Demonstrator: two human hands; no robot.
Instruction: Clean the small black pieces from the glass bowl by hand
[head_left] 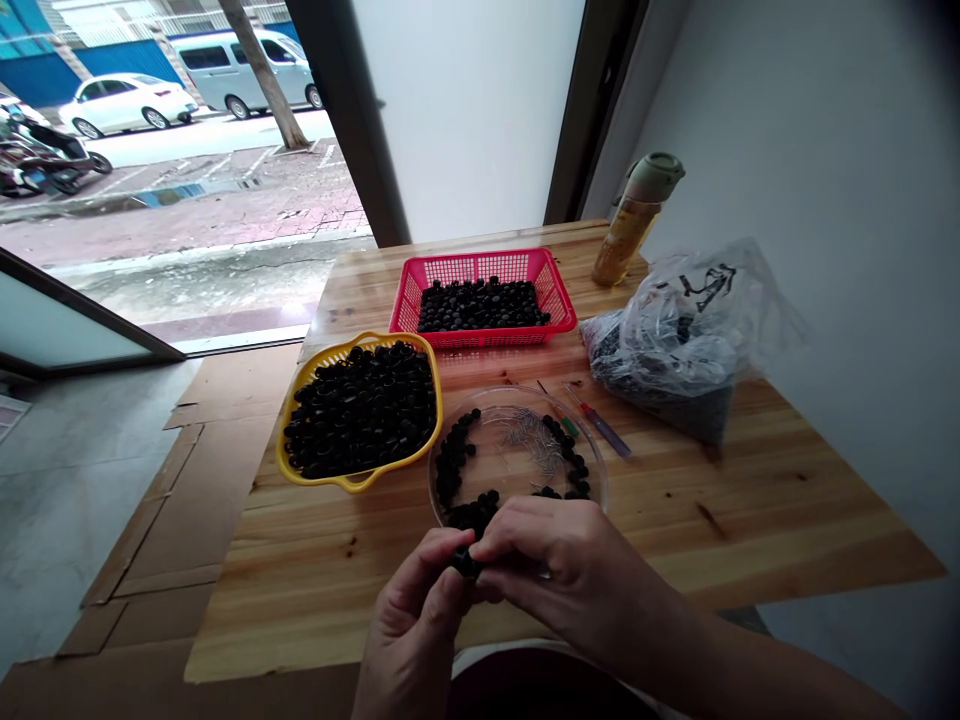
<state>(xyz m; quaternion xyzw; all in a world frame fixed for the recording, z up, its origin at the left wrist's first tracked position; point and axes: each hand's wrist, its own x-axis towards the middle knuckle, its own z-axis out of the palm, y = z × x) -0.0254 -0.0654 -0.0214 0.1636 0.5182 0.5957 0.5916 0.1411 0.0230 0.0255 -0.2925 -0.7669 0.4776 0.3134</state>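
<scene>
Close to the table's front edge, my left hand (418, 602) pinches a small black round part (466, 563) between thumb and fingers. My right hand (551, 560) meets it there, its fingertips closed against the same part; whether they also hold something tiny is hidden. Just beyond my hands lies a clear round tray (487, 478), with small black round pieces (452, 465) along its rim and a scatter of thin metal pins (534, 442) inside. My right hand covers part of the tray's near edge.
A yellow basket (437, 400) full of black ring-like parts stands left, a red basket (559, 290) of black pieces behind. Two screwdrivers, one with a purple handle (609, 436), lie by the tray. A plastic bag (675, 340) and a bottle (628, 235) stand right.
</scene>
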